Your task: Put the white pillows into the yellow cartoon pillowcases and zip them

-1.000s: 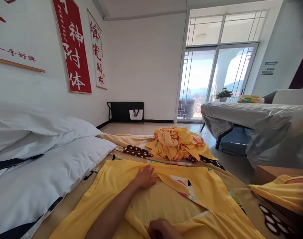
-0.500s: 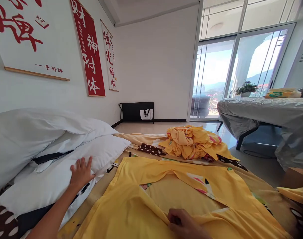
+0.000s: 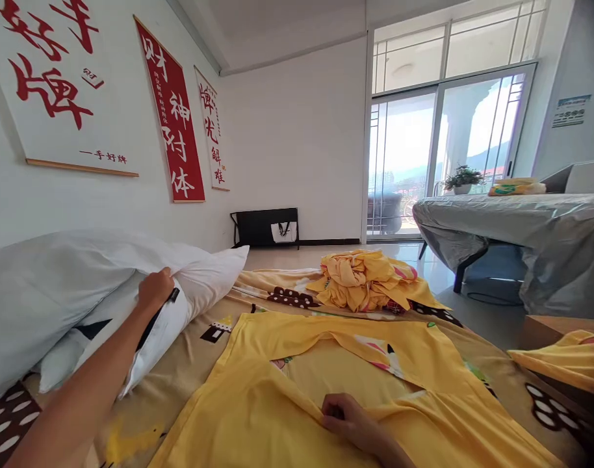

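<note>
Gripping seemed to be the step in hand. The person's left hand [image 3: 154, 289] was clenched on a soft white pillow with black trim [image 3: 204, 279], its fingers closed round a bunch of the fabric. That pillow was left of, and clearly outside, a broad yellow cloth cover [image 3: 243, 403] spread over a tan blanket with brown, white-dotted patches [image 3: 192, 364]. At the middle of the cover the right hand [image 3: 346, 419] was curled, thumb and forefinger apparently pinching the near lip of the cover's gaping opening [image 3: 346, 370]; the exact hold was hard to make out. To my eye, shifting either fabric called for a firm left grip and a steady right pinch, so that the lip did not slump.

As for room, a strip of blanket lay between the pillow and the cover's left edge. Just beyond its far edge sat a crumpled yellow-orange cloth heap [image 3: 360, 279], the tightest side. Right of the cover were a brown cardboard box [image 3: 545, 327], near, and a grey plastic-draped bench [image 3: 511, 211], well apart.
</note>
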Demonstrator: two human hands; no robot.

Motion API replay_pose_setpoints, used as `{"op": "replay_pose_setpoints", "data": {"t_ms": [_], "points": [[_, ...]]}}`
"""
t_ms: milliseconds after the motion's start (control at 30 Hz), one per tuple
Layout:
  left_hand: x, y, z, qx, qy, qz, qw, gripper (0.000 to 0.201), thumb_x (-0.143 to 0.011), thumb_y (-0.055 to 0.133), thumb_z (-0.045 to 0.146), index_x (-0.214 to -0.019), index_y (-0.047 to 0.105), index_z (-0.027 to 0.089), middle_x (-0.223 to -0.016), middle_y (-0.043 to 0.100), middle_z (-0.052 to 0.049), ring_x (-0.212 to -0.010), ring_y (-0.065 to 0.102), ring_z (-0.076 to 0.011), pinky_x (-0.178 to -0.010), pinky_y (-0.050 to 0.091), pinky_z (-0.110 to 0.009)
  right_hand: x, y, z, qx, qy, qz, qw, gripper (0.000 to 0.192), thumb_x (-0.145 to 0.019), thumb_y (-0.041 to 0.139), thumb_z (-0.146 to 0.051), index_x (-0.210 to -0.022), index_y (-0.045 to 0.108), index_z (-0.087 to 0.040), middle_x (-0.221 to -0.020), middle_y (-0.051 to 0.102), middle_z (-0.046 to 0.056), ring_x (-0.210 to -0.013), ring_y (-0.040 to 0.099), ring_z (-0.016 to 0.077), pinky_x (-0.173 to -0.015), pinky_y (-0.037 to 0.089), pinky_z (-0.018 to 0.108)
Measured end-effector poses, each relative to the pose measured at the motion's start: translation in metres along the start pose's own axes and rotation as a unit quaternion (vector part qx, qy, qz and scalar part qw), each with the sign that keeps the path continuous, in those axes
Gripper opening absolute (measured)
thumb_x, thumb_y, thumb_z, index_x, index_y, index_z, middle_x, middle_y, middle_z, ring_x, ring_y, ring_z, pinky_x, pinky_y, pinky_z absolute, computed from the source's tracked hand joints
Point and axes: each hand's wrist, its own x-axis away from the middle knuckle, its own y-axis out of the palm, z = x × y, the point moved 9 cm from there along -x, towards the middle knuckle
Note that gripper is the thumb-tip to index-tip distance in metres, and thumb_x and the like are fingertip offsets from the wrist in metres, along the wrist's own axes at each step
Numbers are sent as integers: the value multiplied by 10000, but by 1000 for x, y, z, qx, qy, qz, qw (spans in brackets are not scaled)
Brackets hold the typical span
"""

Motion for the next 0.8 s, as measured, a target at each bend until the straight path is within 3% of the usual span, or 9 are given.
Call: {"op": "replay_pose_setpoints", "data": {"t_ms": [133, 233, 300, 367, 433, 533, 633, 700, 800], "points": [[3, -78, 13, 16, 10, 171, 985, 342, -901, 350, 273, -896, 654, 117, -680, 628, -75, -792, 645, -269, -655, 371, -306, -1, 0, 0, -4, -10, 2, 1000, 255, -741, 585, -400, -660, 543, -162, -586, 420, -43, -593, 368, 98, -549, 255, 240], [16, -111, 26, 69, 27, 235, 969, 291, -858, 408, 287, -848, 661, 143, -657, 628, -79, -709, 627, -246, -613, 350, -305, -2, -14, -1, -49, -27, 49, 997, 459, -765, 535, -613, -726, 598, -160, -599, 482, -18, -588, 429, 119, -557, 309, 256], [26, -128, 36, 120, 39, 271, 954, 293, -861, 411, 298, -877, 668, 158, -674, 641, -91, -678, 609, -224, -611, 363, -310, -2, -29, -8, -119, -27, 84, 989, 580, -760, 497, -704, -905, 646, -162, -731, 600, 42, -676, 541, 167, -607, 389, 284], [42, -146, 51, 199, 56, 327, 922, 301, -861, 427, 320, -896, 683, 165, -650, 633, -82, -624, 584, -197, -592, 373, -306, -4, -39, -35, -198, -30, 80, 976, 639, -757, 537, -695, -1151, 605, -197, -1035, 650, 122, -916, 612, 228, -733, 453, 332], [64, -159, 72, 267, 74, 386, 880, 305, -852, 452, 321, -917, 698, 152, -602, 614, -57, -566, 561, -173, -559, 379, -294, -8, -45, -87, -270, -63, 60, 959, 714, -718, 647, -635, -1316, 497, -274, -1341, 518, 146, -1176, 533, 261, -879, 447, 381], [113, -163, 131, 298, 168, 459, 820, 284, -858, 462, 256, -972, 693, 136, -625, 649, -39, -564, 603, -157, -548, 435, -267, -10, -61, -194, -369, -167, 97, 909, 938, -549, 773, -634, -1374, 413, -368, -1518, 302, 105, -1317, 399, 302, -914, 454, 437], [174, -147, 205, 298, 366, 471, 745, 331, -875, 434, 150, -1145, 626, 133, -944, 725, -114, -904, 689, -214, -776, 541, -302, -3, -74, -270, -458, -221, 184, 841, 842, -591, 750, -614, -1330, 489, -305, -1432, 446, 89, -1257, 468, 288, -909, 484, 444], [204, -132, 237, 306, 448, 459, 704, 423, -894, 394, 102, -1299, 518, 123, -1138, 676, -160, -1140, 605, -243, -947, 509, -363, 9, -81, -283, -491, -207, 290, 795, 705, -612, 783, -471, -1244, 574, -238, -1295, 580, 73, -1189, 527, 244, -945, 481, 388], [223, -122, 262, 312, 481, 457, 680, 469, -913, 373, 85, -1378, 432, 113, -1231, 628, -168, -1264, 498, -262, -1025, 463, -415, 29, -90, -271, -519, -200, 410, 723, 585, -574, 786, -301, -1129, 637, -193, -1147, 664, 44, -1091, 581, 204, -961, 479, 332]]}}
